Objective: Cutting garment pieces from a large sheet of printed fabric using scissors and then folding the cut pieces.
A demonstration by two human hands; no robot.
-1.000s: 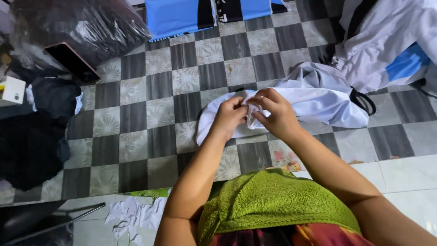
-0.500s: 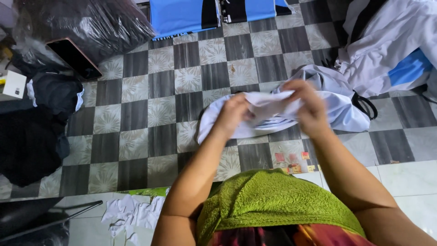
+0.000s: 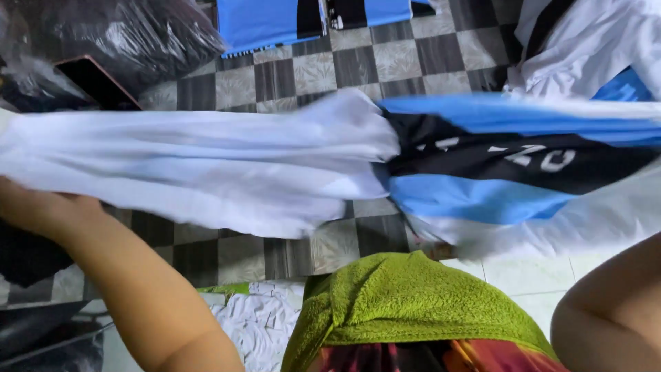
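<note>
Garment: we hold a white, blue and black shirt (image 3: 289,165) stretched wide across the view, above the checkered floor (image 3: 344,65).
Left hand: our left hand (image 3: 34,207) grips the shirt's white end at the left edge.
Right hand: out of frame; we cannot tell its grip.
Lap: a green towel (image 3: 406,303) lies below the shirt.
Background: a black plastic bag (image 3: 138,34) sits at upper left.

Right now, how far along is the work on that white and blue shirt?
Done: the shirt is stretched out across the view, not bunched. In hand: the left hand grips its white end; the right hand is out of frame. To do: it isn't folded, and a white pile and a blue piece lie on the checkered floor.
</note>
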